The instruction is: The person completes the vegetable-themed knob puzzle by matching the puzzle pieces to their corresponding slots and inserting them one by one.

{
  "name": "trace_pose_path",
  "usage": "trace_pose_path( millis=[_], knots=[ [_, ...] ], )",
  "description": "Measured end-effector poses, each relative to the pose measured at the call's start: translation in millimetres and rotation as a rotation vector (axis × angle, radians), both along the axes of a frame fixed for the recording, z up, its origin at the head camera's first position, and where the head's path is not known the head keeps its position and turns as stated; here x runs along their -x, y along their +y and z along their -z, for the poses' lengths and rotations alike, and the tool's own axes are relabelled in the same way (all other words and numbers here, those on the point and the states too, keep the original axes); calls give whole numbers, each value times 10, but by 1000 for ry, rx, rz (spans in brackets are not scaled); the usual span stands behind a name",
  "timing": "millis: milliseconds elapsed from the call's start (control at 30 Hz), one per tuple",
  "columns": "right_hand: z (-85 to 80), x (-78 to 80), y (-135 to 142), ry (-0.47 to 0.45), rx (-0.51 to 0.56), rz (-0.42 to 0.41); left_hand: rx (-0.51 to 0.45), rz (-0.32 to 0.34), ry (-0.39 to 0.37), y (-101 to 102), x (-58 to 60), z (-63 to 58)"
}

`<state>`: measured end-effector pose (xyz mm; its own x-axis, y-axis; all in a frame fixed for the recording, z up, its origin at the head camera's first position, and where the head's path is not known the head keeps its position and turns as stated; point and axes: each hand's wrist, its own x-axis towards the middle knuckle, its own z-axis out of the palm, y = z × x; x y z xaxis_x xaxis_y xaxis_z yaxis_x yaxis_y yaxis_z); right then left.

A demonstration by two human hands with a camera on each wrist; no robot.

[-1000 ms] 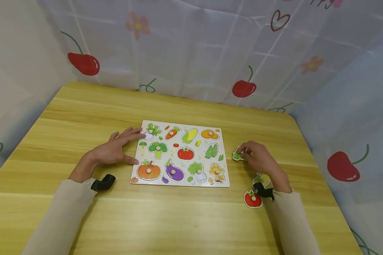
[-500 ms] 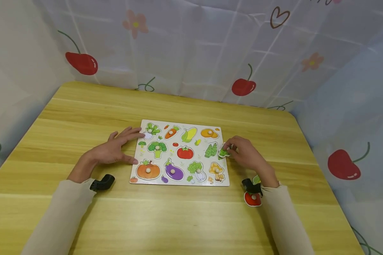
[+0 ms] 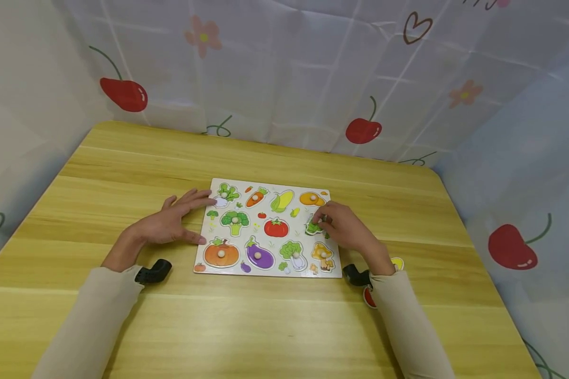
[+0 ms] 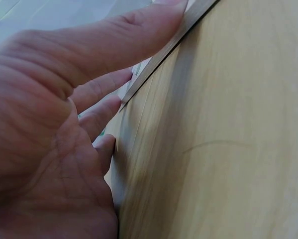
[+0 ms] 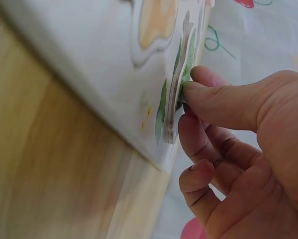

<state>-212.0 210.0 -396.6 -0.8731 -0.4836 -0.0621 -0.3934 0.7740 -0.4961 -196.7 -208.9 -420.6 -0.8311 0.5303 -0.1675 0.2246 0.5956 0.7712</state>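
Note:
A white wooden vegetable puzzle board (image 3: 297, 223) lies on the table. My left hand (image 3: 168, 218) is spread at its left side, thumb and fingertips touching the edge; in the left wrist view the thumb (image 4: 134, 42) lies along the board's side. With thumb and fingertips, my right hand (image 3: 343, 226) pinches a green leafy vegetable puzzle piece (image 5: 181, 74) over the green picture at the board's right side. The right wrist view shows this piece edge-on, close over the matching green print (image 5: 161, 112). Fingers hide part of it from above.
Knobbed pieces such as the pumpkin (image 3: 213, 256) and eggplant (image 3: 265, 259) sit in the board. The tomato (image 3: 276, 228) and corn (image 3: 284, 200) pictures show no knobs. Loose tomato (image 3: 370, 298) and yellow (image 3: 398, 262) pieces lie partly behind the right forearm.
My right hand has carried the green piece leftward from the table right of the board to over the board's right side. The left hand has stayed at the board's edge.

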Motion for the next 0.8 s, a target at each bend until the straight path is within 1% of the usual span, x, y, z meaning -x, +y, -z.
trace_pose_path(
  millis=[133, 567, 667, 800],
  knots=[
    [22, 4, -45, -7, -10, 5, 3, 1, 3, 0, 4, 7],
    [51, -16, -64, 10, -42, -24, -2, -9, -13, -2, 8, -1],
    [30, -40, -53, 4, -56, -30, 4, -9, -10, -3, 7, 1],
    [-54, -125, -12, -9, -59, -10, 1, -8, -3, -1, 6, 8]
  ],
)
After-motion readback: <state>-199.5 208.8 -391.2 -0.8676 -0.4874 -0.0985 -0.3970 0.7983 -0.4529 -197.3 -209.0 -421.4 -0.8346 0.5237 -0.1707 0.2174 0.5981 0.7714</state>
